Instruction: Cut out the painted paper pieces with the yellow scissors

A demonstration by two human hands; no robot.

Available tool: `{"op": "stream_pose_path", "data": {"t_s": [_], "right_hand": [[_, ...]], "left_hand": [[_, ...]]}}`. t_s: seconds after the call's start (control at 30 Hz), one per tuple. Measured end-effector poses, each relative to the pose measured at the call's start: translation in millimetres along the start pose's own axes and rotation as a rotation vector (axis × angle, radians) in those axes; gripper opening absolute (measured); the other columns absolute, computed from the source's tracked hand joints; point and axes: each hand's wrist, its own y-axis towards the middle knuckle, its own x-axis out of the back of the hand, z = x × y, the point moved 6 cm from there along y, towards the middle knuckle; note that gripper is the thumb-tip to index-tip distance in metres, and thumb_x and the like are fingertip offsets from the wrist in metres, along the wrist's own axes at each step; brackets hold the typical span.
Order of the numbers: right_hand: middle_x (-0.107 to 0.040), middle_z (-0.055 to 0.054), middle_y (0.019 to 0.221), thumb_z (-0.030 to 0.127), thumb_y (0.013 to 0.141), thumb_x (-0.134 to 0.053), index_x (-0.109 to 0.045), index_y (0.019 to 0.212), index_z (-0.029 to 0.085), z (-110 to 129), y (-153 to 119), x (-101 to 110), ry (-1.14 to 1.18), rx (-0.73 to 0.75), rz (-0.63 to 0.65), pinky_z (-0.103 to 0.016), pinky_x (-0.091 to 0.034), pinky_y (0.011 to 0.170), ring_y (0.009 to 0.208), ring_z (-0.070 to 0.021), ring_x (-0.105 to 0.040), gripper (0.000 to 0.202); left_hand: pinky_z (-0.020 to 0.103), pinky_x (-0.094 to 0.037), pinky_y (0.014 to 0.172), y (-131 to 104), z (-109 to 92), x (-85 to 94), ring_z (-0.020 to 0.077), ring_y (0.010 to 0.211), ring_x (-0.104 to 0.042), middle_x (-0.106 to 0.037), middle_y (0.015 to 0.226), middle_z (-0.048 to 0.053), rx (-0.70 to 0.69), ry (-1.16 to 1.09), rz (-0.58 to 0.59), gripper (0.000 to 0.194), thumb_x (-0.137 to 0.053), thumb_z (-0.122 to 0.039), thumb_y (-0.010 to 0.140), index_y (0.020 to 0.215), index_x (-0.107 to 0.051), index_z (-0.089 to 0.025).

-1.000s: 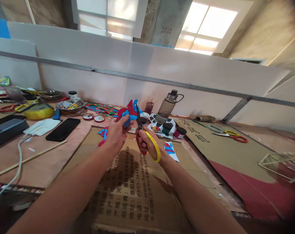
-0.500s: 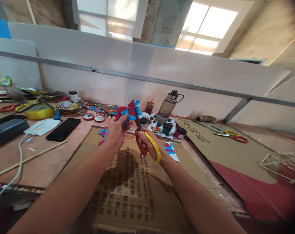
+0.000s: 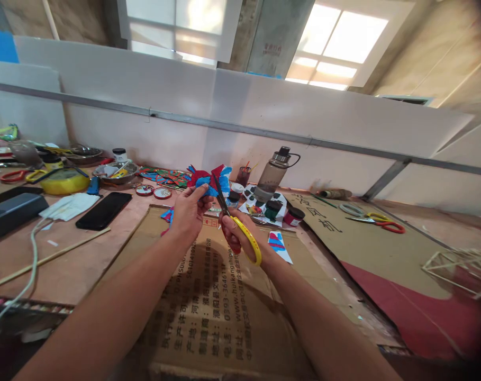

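Observation:
My left hand (image 3: 190, 211) pinches a piece of painted paper (image 3: 203, 185) in red and blue, with a cut, ragged outline. In my right hand (image 3: 242, 230) are scissors (image 3: 251, 243) with one yellow and one red handle. Their dark blades point up and to the left and lie against the right part of the paper. Both hands are above a flattened cardboard sheet (image 3: 208, 317) with printed writing. A small red and blue scrap (image 3: 166, 216) lies on it behind my left wrist, and a white strip with blue and red paint (image 3: 279, 244) lies beside my right wrist.
Behind my hands stand a water bottle (image 3: 271, 174) and paint jars (image 3: 293, 216). To the left lie a phone (image 3: 104, 210), a wooden stick (image 3: 50, 259) and a metal bowl (image 3: 115, 173). On the right are other scissors (image 3: 377, 222) and a stick frame (image 3: 458, 267).
The paper has turned slightly in my left hand, showing more of its ragged left edge. The scissor blades have shifted a little left and lower against it.

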Motion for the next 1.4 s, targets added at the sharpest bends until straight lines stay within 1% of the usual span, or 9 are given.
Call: {"op": "stream_pose_path", "data": {"t_s": [0.23,0.37,0.47,0.67,0.73,0.8,0.93,1.2,1.4], "right_hand": [[-0.050,0.005,0.066,0.063,0.099,-0.066,-0.059,0.093,0.019,-5,0,3,-0.010,0.009,0.001,-0.023,-0.036,0.045,0.050,-0.0083,-0.041,0.044],[-0.072,-0.008,0.108,0.046,0.104,-0.067,-0.068,0.122,0.014,-7,1,4,-0.003,-0.010,0.002,-0.034,-0.062,0.075,0.087,-0.0186,-0.070,0.037],[-0.066,-0.013,0.139,0.038,0.104,-0.070,-0.064,0.140,0.017,-6,2,2,0.005,-0.020,0.005,-0.049,-0.062,0.098,0.117,-0.0268,-0.069,0.042],[-0.065,-0.013,0.140,0.038,0.104,-0.070,-0.064,0.140,0.017,-4,2,1,-0.001,-0.022,0.005,-0.050,-0.061,0.099,0.119,-0.0274,-0.069,0.042],[-0.068,-0.012,0.133,0.040,0.104,-0.069,-0.065,0.136,0.016,-5,1,3,-0.012,-0.022,0.005,-0.046,-0.063,0.093,0.111,-0.0252,-0.071,0.040],[-0.072,-0.008,0.107,0.049,0.103,-0.068,-0.069,0.120,0.014,-5,0,4,-0.025,-0.020,0.002,-0.034,-0.062,0.074,0.086,-0.0188,-0.071,0.038],[-0.051,0.005,0.067,0.067,0.096,-0.066,-0.059,0.093,0.019,-5,0,4,-0.049,-0.012,-0.003,-0.023,-0.036,0.043,0.048,-0.0084,-0.044,0.049],[-0.045,0.008,0.064,0.074,0.091,-0.065,-0.051,0.094,0.023,-1,2,0,-0.069,-0.011,0.006,-0.022,-0.031,0.039,0.044,-0.0076,-0.036,0.052],[-0.042,0.010,0.060,0.081,0.087,-0.064,-0.050,0.095,0.024,2,4,-3,-0.030,0.004,0.005,-0.021,-0.031,0.037,0.041,-0.0075,-0.034,0.060]], "left_hand": [[0.019,-0.048,0.051,2,-2,-0.1,0.0077,0.047,-0.059,-0.065,0.060,-0.005,-0.013,-0.011,0.024,0.029,-0.085,-0.008,0.072,0.077,-0.058,-0.018],[0.019,-0.048,0.051,2,-1,0.5,0.0076,0.047,-0.059,-0.066,0.060,-0.005,-0.006,-0.012,0.020,0.025,-0.084,-0.008,0.073,0.077,-0.061,-0.017],[0.019,-0.048,0.050,2,-1,0.7,0.0078,0.047,-0.059,-0.067,0.060,-0.004,-0.013,-0.011,0.022,0.023,-0.083,-0.008,0.074,0.076,-0.061,-0.017],[0.019,-0.048,0.050,4,-1,0.2,0.0077,0.047,-0.059,-0.066,0.060,-0.004,-0.018,0.005,0.035,0.025,-0.084,-0.010,0.072,0.075,-0.061,-0.017],[0.019,-0.048,0.050,4,-1,0.0,0.0076,0.047,-0.059,-0.066,0.060,-0.005,-0.016,0.011,0.039,0.026,-0.085,-0.010,0.071,0.075,-0.060,-0.017],[0.020,-0.048,0.050,3,-1,0.2,0.0076,0.047,-0.059,-0.066,0.060,-0.005,-0.013,0.013,0.043,0.027,-0.086,-0.011,0.070,0.075,-0.060,-0.017],[0.020,-0.045,0.049,3,-1,1.3,0.0083,0.049,-0.059,-0.066,0.062,-0.005,-0.001,0.007,0.045,0.030,-0.088,-0.013,0.066,0.076,-0.060,-0.018],[0.020,-0.039,0.048,10,-5,8.4,0.0076,0.049,-0.056,-0.066,0.064,-0.006,-0.042,0.011,-0.044,0.027,-0.085,-0.016,0.065,0.079,-0.062,-0.019],[0.020,-0.040,0.049,12,-4,10.7,0.0072,0.051,-0.056,-0.066,0.064,-0.006,-0.042,0.031,-0.005,0.028,-0.085,-0.013,0.066,0.076,-0.059,-0.019]]}}
